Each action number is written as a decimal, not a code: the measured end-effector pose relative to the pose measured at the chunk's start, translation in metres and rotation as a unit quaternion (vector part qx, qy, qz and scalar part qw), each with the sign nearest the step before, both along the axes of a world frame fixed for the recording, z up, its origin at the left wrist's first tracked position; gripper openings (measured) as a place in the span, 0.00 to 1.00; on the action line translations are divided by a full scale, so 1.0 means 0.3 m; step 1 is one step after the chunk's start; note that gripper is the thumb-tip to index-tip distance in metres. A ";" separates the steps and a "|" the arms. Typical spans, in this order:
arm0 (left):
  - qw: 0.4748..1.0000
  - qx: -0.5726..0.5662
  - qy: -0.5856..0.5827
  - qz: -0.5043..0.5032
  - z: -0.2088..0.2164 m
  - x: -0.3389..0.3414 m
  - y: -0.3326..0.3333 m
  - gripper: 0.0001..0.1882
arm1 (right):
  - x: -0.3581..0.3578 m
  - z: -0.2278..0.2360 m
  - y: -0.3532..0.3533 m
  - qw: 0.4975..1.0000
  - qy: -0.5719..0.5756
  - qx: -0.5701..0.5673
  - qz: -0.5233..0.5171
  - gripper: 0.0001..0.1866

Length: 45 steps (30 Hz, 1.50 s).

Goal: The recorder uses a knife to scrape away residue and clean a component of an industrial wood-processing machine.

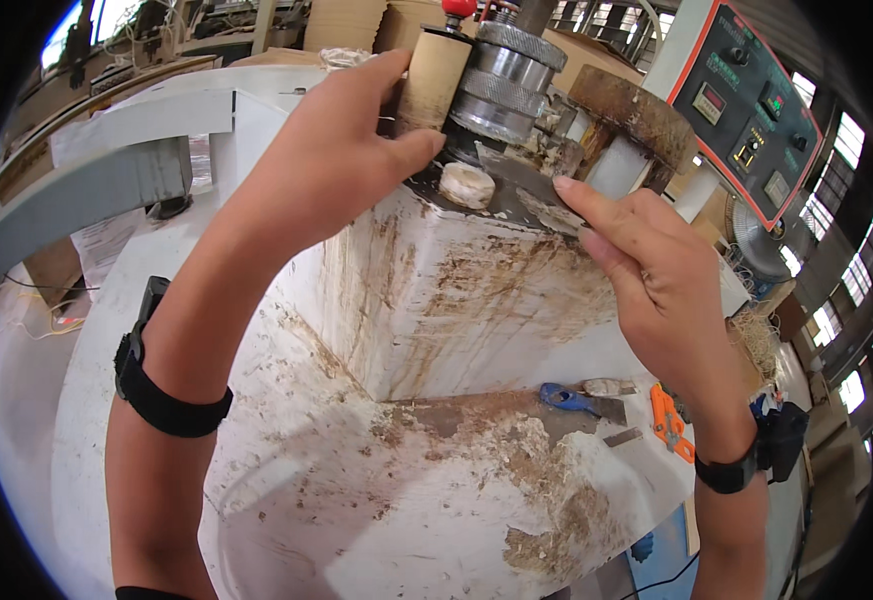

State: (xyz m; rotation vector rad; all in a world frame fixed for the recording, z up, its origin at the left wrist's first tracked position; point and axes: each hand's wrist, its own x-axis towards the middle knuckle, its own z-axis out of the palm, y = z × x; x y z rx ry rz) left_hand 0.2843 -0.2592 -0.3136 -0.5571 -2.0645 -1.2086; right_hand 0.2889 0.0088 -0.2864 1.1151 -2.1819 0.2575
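Observation:
My left hand [341,150] is closed around a tan cylinder [434,85] with a dark rim on top; its thumb lies on the near side and most of the fingers are hidden behind. Between thumb and fingers, my right hand [661,265] pinches a thin flat metal blade [528,188], smeared with pale residue. This blade reaches left over the dark top plate of a stained white machine housing [496,300]. A short whitish round piece [467,186] stands on that plate, near the left thumb. Knurled metal collars [506,85] rise just right of the cylinder.
Behind the right hand are a brown-crusted roller [636,110] and a tilted control panel [746,115]. A blue-handled tool [568,399] and an orange-handled cutter [668,423] lie on the residue-covered white ledge [356,520]. A red ball knob [458,7] tops the far side.

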 end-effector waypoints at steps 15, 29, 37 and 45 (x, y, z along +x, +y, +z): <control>0.997 0.034 0.075 -0.001 -0.029 -0.021 -0.021 0.19 | -0.058 -0.043 -0.045 0.997 0.048 -0.065 -0.011 0.20; 0.997 -0.044 0.047 0.036 -0.022 -0.029 -0.025 0.29 | -0.028 0.021 -0.061 0.965 -0.187 -0.182 0.007 0.15; 0.997 -0.044 0.061 0.034 -0.025 -0.019 -0.034 0.27 | -0.008 0.125 -0.077 0.897 -0.411 -0.153 -0.049 0.24; 0.997 -0.023 0.068 0.008 -0.032 -0.033 -0.026 0.27 | -0.012 0.135 -0.071 0.905 -0.410 -0.089 -0.067 0.23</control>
